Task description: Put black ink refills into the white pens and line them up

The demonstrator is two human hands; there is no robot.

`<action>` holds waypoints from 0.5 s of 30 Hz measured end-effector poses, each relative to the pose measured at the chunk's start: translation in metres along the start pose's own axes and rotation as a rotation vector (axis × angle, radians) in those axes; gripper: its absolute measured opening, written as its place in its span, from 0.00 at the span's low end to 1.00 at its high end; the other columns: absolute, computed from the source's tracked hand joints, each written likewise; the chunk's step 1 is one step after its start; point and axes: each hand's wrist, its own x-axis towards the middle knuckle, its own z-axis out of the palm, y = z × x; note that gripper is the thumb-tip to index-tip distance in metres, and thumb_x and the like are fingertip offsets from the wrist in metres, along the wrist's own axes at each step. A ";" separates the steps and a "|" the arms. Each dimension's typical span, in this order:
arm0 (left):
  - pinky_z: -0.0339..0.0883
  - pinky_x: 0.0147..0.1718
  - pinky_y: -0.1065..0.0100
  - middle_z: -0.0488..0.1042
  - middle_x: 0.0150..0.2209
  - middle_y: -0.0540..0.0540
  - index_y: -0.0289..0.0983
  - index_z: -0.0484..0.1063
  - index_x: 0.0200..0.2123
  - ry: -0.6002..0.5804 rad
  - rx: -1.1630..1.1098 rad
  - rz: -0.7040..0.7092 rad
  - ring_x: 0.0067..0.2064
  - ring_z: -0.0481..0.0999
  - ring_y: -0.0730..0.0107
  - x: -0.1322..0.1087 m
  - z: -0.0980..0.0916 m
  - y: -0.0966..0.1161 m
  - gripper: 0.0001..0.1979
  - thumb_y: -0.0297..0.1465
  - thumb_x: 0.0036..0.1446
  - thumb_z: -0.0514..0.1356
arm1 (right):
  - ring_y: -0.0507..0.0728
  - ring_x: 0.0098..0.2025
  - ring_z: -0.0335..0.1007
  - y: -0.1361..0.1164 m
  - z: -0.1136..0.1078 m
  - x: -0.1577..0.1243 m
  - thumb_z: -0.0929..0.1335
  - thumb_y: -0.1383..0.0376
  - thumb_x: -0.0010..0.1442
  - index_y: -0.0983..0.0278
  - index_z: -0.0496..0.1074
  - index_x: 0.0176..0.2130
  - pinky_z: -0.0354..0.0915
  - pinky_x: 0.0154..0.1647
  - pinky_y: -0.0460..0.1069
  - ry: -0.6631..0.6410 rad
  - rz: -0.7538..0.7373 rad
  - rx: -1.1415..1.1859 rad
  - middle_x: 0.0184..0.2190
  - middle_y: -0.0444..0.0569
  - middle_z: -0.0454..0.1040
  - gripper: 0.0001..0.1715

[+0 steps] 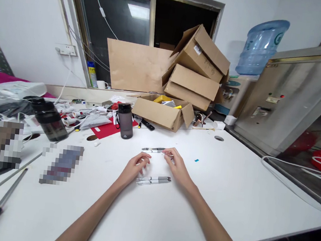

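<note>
Two clear-barrelled pens with grey ends lie roughly crosswise on the white table (228, 182). My right hand (177, 165) has its thumb and fingertips at the grey right end of the far pen (151, 149), seemingly pinching it. Between the two pens, towards their left ends, my left hand (136, 168) hovers with loosely curled fingers and nothing visible in them. The near pen (155, 180) lies just below both hands, untouched as far as I can see. To the right of my right hand is a small blue piece (197, 160).
A dark water bottle (125, 121) stands beyond the hands, before an open cardboard box (155, 114). Another bottle (50, 120) is at the left among cables. A screwdriver (0, 204) lies front left. A metal cabinet (299, 97) borders the table's right.
</note>
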 end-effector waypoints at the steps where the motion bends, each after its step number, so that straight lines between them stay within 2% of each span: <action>1: 0.68 0.26 0.72 0.73 0.38 0.46 0.39 0.74 0.46 -0.022 -0.021 0.017 0.35 0.72 0.67 0.000 0.001 0.001 0.16 0.42 0.60 0.59 | 0.58 0.49 0.68 -0.001 0.003 -0.003 0.63 0.60 0.68 0.59 0.71 0.46 0.62 0.53 0.52 -0.034 -0.014 -0.030 0.45 0.49 0.72 0.10; 4: 0.69 0.27 0.71 0.74 0.40 0.46 0.40 0.74 0.45 -0.086 -0.055 0.033 0.35 0.73 0.67 -0.003 0.006 0.006 0.16 0.43 0.60 0.61 | 0.58 0.46 0.70 -0.002 0.010 -0.007 0.65 0.60 0.67 0.58 0.70 0.47 0.64 0.49 0.51 -0.126 -0.010 -0.067 0.43 0.47 0.74 0.09; 9: 0.70 0.28 0.70 0.74 0.34 0.47 0.38 0.75 0.39 -0.118 -0.042 0.064 0.35 0.73 0.66 -0.007 0.010 0.014 0.14 0.43 0.59 0.62 | 0.57 0.44 0.72 -0.007 0.015 -0.009 0.67 0.58 0.66 0.57 0.71 0.45 0.65 0.47 0.50 -0.237 -0.007 -0.068 0.41 0.44 0.76 0.09; 12: 0.69 0.27 0.71 0.74 0.34 0.46 0.38 0.75 0.37 -0.077 -0.028 0.061 0.36 0.74 0.65 -0.006 0.007 0.014 0.14 0.43 0.59 0.62 | 0.57 0.43 0.72 -0.009 0.012 -0.008 0.67 0.56 0.66 0.57 0.72 0.44 0.64 0.46 0.49 -0.189 0.003 -0.103 0.41 0.45 0.76 0.10; 15: 0.68 0.28 0.71 0.75 0.36 0.46 0.38 0.74 0.36 0.028 -0.022 0.044 0.37 0.75 0.64 -0.002 0.000 0.012 0.14 0.44 0.58 0.62 | 0.57 0.43 0.72 -0.004 0.003 -0.005 0.62 0.55 0.69 0.58 0.72 0.43 0.63 0.47 0.50 -0.011 0.060 -0.157 0.40 0.46 0.76 0.14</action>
